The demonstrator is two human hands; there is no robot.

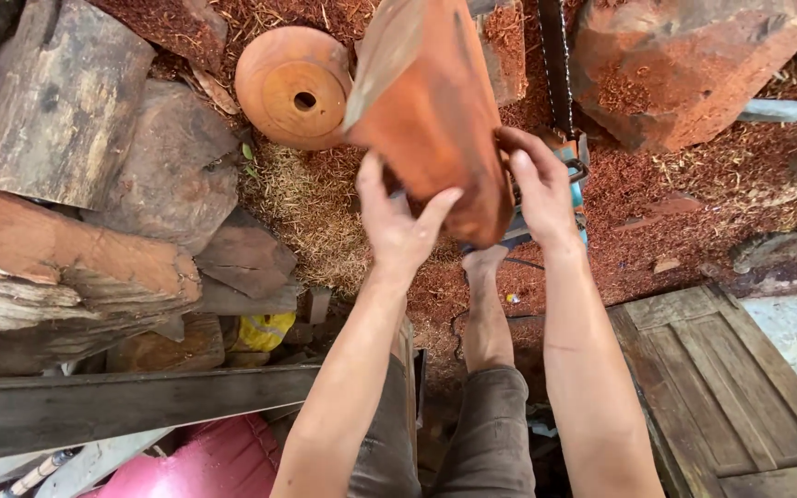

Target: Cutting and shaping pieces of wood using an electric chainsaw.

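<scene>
I am looking down past my bare forearms to my left hand and right hand, both gripping a rough-sawn, wedge-shaped block of reddish wood from either side, lifted above the ground. Behind it a smooth, turned wooden disc with a centre hole is lying on fibrous red sawdust. Grey, weathered logs are stacking up on the left.
</scene>
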